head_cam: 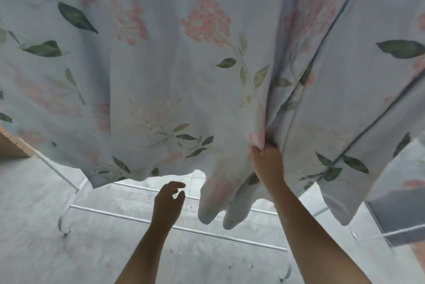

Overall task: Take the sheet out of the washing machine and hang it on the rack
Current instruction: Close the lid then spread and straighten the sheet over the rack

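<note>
A pale blue sheet (161, 76) printed with pink flowers and green leaves hangs across the whole upper view, draped down in front of me. My right hand (268, 161) grips a bunched fold of it near the lower edge, right of centre. My left hand (169, 201) hovers below the hem with fingers curled apart, holding nothing. The white metal rack (110, 211) shows under the sheet: low bars and a leg at the left. The rack's top is hidden by the cloth.
Grey concrete floor (46, 249) lies below. A brick-coloured ledge (11, 145) sits at the left edge. A grey-blue piece of fabric (395, 221) hangs at the lower right, over a rack bar.
</note>
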